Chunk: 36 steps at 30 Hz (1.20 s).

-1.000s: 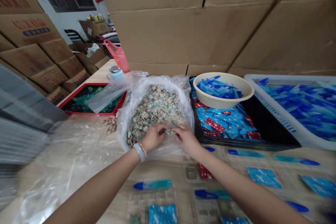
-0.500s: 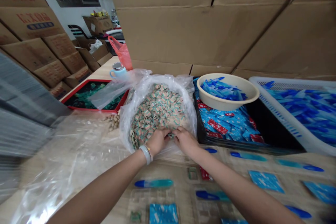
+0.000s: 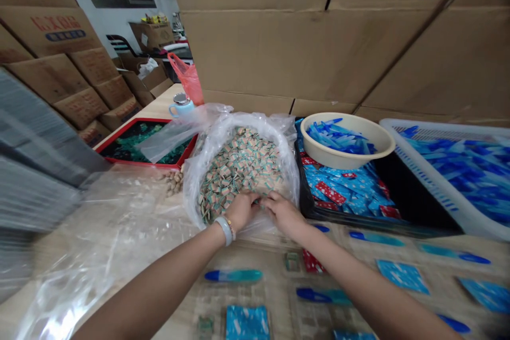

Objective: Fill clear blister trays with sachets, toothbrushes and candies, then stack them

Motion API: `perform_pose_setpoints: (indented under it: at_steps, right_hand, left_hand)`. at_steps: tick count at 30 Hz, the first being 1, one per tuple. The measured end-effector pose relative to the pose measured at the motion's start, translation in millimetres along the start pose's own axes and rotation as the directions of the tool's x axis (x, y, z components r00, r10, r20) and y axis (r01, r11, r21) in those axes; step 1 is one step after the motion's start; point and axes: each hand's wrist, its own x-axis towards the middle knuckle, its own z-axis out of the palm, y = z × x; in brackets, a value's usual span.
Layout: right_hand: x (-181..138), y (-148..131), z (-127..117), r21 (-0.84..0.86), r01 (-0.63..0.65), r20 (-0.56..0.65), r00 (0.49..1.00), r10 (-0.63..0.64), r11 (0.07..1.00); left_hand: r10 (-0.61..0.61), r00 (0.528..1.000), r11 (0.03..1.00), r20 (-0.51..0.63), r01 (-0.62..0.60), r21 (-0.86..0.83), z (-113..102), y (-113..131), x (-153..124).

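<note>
A clear plastic bag (image 3: 190, 188) stands open on the table, full of small tan squares with green edges (image 3: 239, 162). Over its near rim, my left hand (image 3: 241, 211) and my right hand (image 3: 282, 213) meet almost fingertip to fingertip. The fingers of both are pinched, and a bit of a green-edged square shows between them; how each hand grips it is partly hidden. A pale bangle (image 3: 225, 230) circles my left wrist. Below my forearms lie clear plastic trays with blue plastic pieces (image 3: 233, 275), blue packets (image 3: 247, 322) and a red packet (image 3: 313, 261).
Right of the bag, a black bin (image 3: 418, 202) holds blue and red packets, with a cream basin (image 3: 346, 158) of blue pieces resting on it. Beyond is a white basket (image 3: 438, 183). A red-rimmed tray (image 3: 150, 163), a mug (image 3: 181, 106) and stacked plastic trays (image 3: 32, 170) are leftward.
The view has shifted slightly. Both hands stay at the bag's near rim, with the fingertips moved a little among the squares.
</note>
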Motion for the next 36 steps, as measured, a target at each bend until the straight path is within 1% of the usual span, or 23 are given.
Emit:
perform_pose_setpoints:
  at_steps: [3, 5, 7, 9, 12, 15, 20, 22, 25, 27, 28, 30, 31, 33, 34, 35, 36]
  right_hand:
    - [2, 2, 3, 0.04, -0.107, -0.075, 0.991, 0.11, 0.993]
    - [3, 2, 6, 0.018, -0.142, -0.05, 0.989, 0.143, 0.99]
    - [4, 3, 9, -0.012, -0.148, 0.008, 0.989, 0.149, 0.989]
    - [5, 3, 12, -0.021, -0.148, 0.023, 0.989, 0.149, 0.989]
    - [6, 5, 13, 0.012, -0.144, 0.009, 0.99, 0.144, 0.99]
    - [7, 8, 13, 0.052, -0.148, -0.002, 0.989, 0.149, 0.988]
    - [8, 6, 12, 0.048, -0.186, -0.026, 0.982, 0.187, 0.981]
    - [10, 3, 12, 0.024, -0.218, -0.017, 0.976, 0.218, 0.976]
    - [14, -5, 10, 0.018, -0.261, -0.032, 0.965, 0.261, 0.965]
    - [11, -12, 2, 0.031, -0.262, -0.068, 0.962, 0.264, 0.964]
    - [6, -15, -4, 0.043, -0.246, -0.1, 0.963, 0.249, 0.968]
    - [-11, -14, -22, 0.091, -0.172, -0.215, 0.958, 0.188, 0.981]
    - [-24, -8, -33, 0.124, -0.123, -0.297, 0.942, 0.155, 0.985]
    - [-56, 12, -58, 0.205, -0.032, -0.467, 0.875, 0.127, 0.978]
    - [-75, 27, -69, 0.256, -0.028, -0.53, 0.832, 0.165, 0.966]
    - [-96, 43, -80, 0.319, -0.039, -0.561, 0.798, 0.222, 0.947]
    - [-118, 59, -89, 0.404, -0.069, -0.561, 0.769, 0.307, 0.912]
  left_hand:
    - [-0.026, 0.999, 1.0, -0.019, 0.025, -0.019, 2, 0, 1]
    - [-0.025, 0.999, 0.999, -0.023, 0.025, -0.027, 2, 1, 1]
    - [-0.019, 1.0, 1.0, -0.004, 0.019, -0.021, 1, 4, 1]
    - [-0.018, 0.999, 1.0, 0.028, 0.018, -0.011, 1, 7, 1]
    - [-0.005, 0.998, 1.0, 0.056, 0.005, 0.0, 1, 11, 1]
    - [0.006, 0.999, 1.0, 0.047, -0.006, 0.0, 3, 10, 3]
    - [-0.067, 0.996, 0.997, 0.054, 0.069, -0.025, 1, 2, 11]
    - [-0.064, 0.995, 0.998, 0.078, 0.064, 0.004, 0, 2, 15]
    - [-0.004, 0.995, 0.998, 0.101, -0.002, 0.064, -1, 5, 17]
    - [-0.03, 0.997, 0.995, 0.069, 0.023, 0.1, -3, 6, 17]
    - [-0.063, 0.998, 0.993, 0.031, 0.059, 0.105, -5, 6, 15]
    - [-0.137, 0.989, 0.988, -0.064, 0.141, 0.066, -12, 6, 12]
    - [-0.169, 0.98, 0.985, -0.104, 0.173, 0.025, -15, 7, 10]
    - [-0.212, 0.967, 0.976, -0.141, 0.203, -0.076, -22, 15, 4]
    - [-0.227, 0.964, 0.97, -0.137, 0.211, -0.123, -23, 22, 1]
    - [-0.234, 0.964, 0.963, -0.123, 0.213, -0.164, -24, 31, -3]
    - [-0.233, 0.967, 0.957, -0.105, 0.209, -0.202, -23, 42, -8]
